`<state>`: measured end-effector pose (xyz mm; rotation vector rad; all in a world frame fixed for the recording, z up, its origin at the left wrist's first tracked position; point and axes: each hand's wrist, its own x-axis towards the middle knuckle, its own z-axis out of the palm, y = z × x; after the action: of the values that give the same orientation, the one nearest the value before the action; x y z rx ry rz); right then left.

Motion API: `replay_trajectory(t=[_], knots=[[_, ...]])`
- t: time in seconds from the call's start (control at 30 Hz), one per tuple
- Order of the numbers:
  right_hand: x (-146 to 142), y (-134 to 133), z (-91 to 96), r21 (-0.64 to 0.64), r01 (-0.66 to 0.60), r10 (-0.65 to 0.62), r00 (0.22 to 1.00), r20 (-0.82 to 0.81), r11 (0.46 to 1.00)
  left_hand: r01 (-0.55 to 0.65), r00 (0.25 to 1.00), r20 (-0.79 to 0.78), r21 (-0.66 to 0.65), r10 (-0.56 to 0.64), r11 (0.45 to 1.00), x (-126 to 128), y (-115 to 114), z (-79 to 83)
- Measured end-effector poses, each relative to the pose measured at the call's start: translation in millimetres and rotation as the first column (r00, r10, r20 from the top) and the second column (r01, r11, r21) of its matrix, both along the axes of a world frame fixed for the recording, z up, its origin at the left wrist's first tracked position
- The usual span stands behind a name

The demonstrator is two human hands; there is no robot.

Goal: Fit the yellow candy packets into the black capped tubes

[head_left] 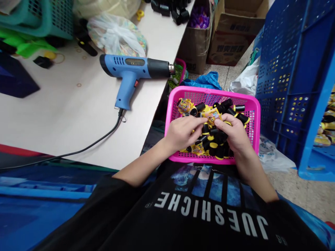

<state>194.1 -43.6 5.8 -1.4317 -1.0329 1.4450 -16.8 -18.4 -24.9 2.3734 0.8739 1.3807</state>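
**Entry: yellow printed sleeve, held two-handed over the pink basket**

Grip: left hand [180,134] and right hand [235,134], fingertips pinched narrowly on opposite ends of one yellow printed sleeve [211,115].
Position: above the middle of the pink basket [209,90], between the hands, long axis roughly left to right, equally near both.
Inside the basket, beneath: loose black-and-yellow caps [230,111].
Left of the basket: table [65,115] carrying a blue heat gun [131,69], nozzle toward the basket.
Right of the basket: blue crate [293,69].
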Motion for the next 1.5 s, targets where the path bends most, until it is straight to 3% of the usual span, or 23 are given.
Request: replay_trajectory(t=[0.07,0.1,0.17,0.23,0.27,0.37,0.43,0.53,0.6,0.77,0.87,1.0,1.07,1.2,1.3,1.5], knots=[[2.3,-0.3,-2.3,0.015,-0.020,0.019,0.998,0.055,1.000,0.028,0.978,0.205,-0.294,0.035,0.955,4.8,-0.1,4.2],[2.5,-0.8,-3.3,0.024,-0.031,0.029,0.997,0.070,0.999,0.089,0.949,0.311,-0.439,0.058,0.894,7.6,0.4,6.6],[1.1,-1.9,-5.2,0.054,-0.022,0.018,0.997,0.073,0.998,0.291,0.881,0.467,-0.663,0.078,0.689,13.9,1.9,10.8],[0.1,-2.8,-6.5,0.081,-0.017,0.012,0.998,0.065,0.997,0.451,0.824,0.556,-0.761,0.109,0.466,19.5,3.8,13.6],[0.7,-2.8,-6.6,0.094,-0.034,0.027,0.997,0.068,0.995,0.482,0.811,0.570,-0.778,0.133,0.403,21.1,4.6,14.6],[8.9,0.5,-2.8,0.146,-0.092,0.079,0.992,0.097,0.985,0.473,0.833,0.536,-0.819,0.140,0.324,19.1,6.6,17.8],[17.0,5.9,3.8,0.165,-0.153,0.131,0.982,0.135,0.974,0.456,0.876,0.481,-0.843,0.022,0.285,13.5,7.9,21.4],[23.1,15.6,14.2,0.100,-0.355,0.320,0.911,0.260,0.930,0.442,0.896,0.410,-0.850,-0.167,0.286,6.7,10.0,28.2],[20.2,19.8,16.3,0.062,-0.396,0.364,0.887,0.285,0.916,0.452,0.892,0.419,-0.835,-0.169,0.313,7.7,10.2,31.0],[2.8,16.4,2.3,0.137,-0.124,0.093,0.973,0.212,0.983,0.498,0.817,0.564,-0.793,0.115,0.351,27.5,4.7,25.4],[-0.4,11.3,-4.3,0.152,-0.062,0.038,0.987,0.156,0.986,0.480,0.782,0.571,-0.807,0.249,0.344,34.4,3.0,19.1],[10.6,8.4,2.7,0.139,0.026,-0.002,0.986,-0.169,0.990,0.424,0.806,0.507,-0.854,0.304,0.302,28.6,5.9,15.0],[18.8,7.7,10.2,0.135,0.068,-0.034,0.970,-0.239,0.989,0.406,0.815,0.488,-0.865,0.313,0.294,24.9,7.1,14.7],[29.2,4.6,20.5,0.144,0.031,-0.023,0.998,-0.054,0.989,0.394,0.830,0.473,-0.873,0.296,0.288,24.1,5.4,15.9],[32.7,2.6,18.3,0.162,-0.028,0.024,0.999,0.027,0.986,0.406,0.829,0.483,-0.866,0.282,0.291,25.7,2.8,16.7],[38.8,1.3,8.0,0.226,-0.102,0.065,0.984,0.167,0.969,0.507,0.794,0.547,-0.836,0.264,0.209,25.7,0.9,16.5]])
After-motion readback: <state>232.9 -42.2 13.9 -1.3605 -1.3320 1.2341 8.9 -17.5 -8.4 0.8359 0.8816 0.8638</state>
